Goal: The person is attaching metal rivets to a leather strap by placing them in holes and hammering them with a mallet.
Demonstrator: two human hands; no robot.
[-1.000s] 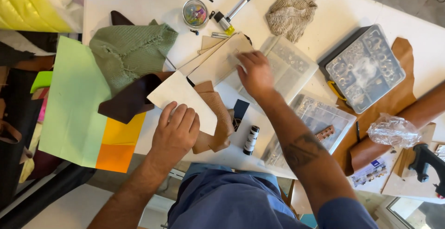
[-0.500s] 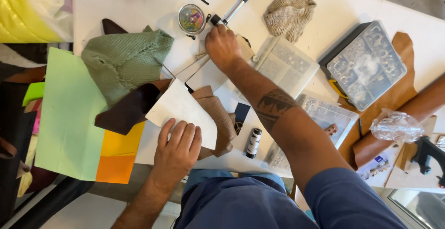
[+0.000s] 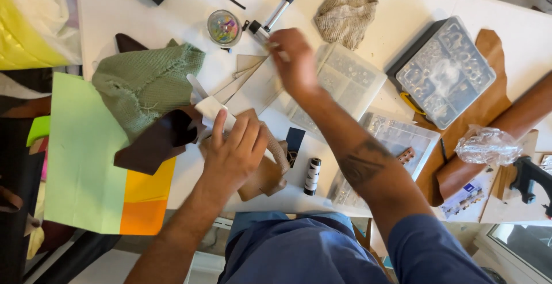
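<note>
My left hand (image 3: 233, 146) rests low at the centre with its fingers closed on a small white card (image 3: 208, 109), lifted off the table, and a tan leather piece (image 3: 265, 175) lies under the palm. A dark brown leather scrap (image 3: 156, 141) and green knit fabric (image 3: 144, 83) lie just left of it. My right hand (image 3: 296, 60) is blurred above pale pattern sheets (image 3: 253, 85), pinching a small thin pale object near the silver end of a black-handled tool (image 3: 284, 2). A round tin of coloured pins (image 3: 224, 28) stands close by.
Clear compartment boxes (image 3: 351, 80) (image 3: 445, 71) (image 3: 402, 137) lie to the right. There are also a beige cloth (image 3: 345, 8), a small black bottle (image 3: 312, 175), rolled tan leather (image 3: 517, 123) with crumpled plastic (image 3: 486, 145), and green and orange paper sheets (image 3: 86, 152) at the left table edge.
My right hand went from the clear box up to the tool near the tin, then drew back slightly, pinching something small. My left hand lifted and curled the white card that lay flat.
</note>
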